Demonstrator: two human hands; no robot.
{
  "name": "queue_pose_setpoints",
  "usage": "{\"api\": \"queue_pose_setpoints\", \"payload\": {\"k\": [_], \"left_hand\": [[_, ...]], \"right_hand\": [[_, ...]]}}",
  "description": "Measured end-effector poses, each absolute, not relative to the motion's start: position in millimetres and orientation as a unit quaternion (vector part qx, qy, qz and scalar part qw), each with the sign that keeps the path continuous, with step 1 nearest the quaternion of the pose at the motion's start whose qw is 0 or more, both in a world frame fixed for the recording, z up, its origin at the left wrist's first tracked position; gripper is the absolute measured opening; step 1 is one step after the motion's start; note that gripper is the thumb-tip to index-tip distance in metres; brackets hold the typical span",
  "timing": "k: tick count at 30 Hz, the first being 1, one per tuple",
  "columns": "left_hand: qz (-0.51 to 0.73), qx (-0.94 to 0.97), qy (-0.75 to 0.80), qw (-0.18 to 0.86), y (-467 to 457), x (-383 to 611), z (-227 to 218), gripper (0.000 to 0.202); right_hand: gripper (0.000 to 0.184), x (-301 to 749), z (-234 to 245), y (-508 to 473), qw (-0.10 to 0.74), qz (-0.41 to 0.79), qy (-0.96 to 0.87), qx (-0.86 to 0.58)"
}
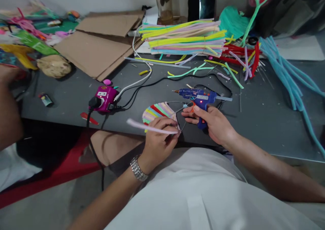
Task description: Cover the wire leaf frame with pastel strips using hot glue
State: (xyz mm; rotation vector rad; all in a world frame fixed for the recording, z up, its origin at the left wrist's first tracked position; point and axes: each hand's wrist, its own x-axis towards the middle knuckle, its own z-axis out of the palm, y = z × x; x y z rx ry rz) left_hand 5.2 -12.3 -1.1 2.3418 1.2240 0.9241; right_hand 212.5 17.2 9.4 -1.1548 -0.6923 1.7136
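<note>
My right hand (pixel 213 123) is closed around the handle of a blue glue gun (pixel 198 96), whose nozzle points left above the dark table. My left hand (pixel 159 140), with a metal watch on the wrist, pinches a pale lilac pipe cleaner (pixel 149 127) that sticks out to the left. Just beyond the left hand lies a fan-shaped piece (pixel 158 111) made of coloured pipe cleaners side by side on a wire frame.
A magenta power strip (pixel 105 98) with cables sits left of the fan. Bundled pipe cleaners (pixel 184 37) lie at the back, blue ones (pixel 289 74) at right, cardboard sheets (pixel 101 44) back left. Another person's arm (pixel 7 101) shows at the left edge.
</note>
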Motion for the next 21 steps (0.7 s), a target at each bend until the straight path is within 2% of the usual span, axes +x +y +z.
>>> {"api": "queue_pose_setpoints", "payload": {"k": [9,13,18,21], "left_hand": [[0.295,0.855,0.389,0.174,-8,-7,-10,0.015],[0.29,0.859,0.379,0.188,-8,-9,-9,0.016],[0.289,0.861,0.375,0.184,-7,-10,-8,0.017],[0.283,0.864,0.375,0.182,-7,-10,-7,0.015]], "right_hand": [[0.047,224,17,21,0.394,0.709,-0.341,-0.476],[0.042,259,28,17,0.285,0.697,-0.432,-0.497],[0.046,294,41,14,0.112,0.66,-0.528,-0.522],[0.051,295,47,16,0.038,0.639,-0.55,-0.536]]}}
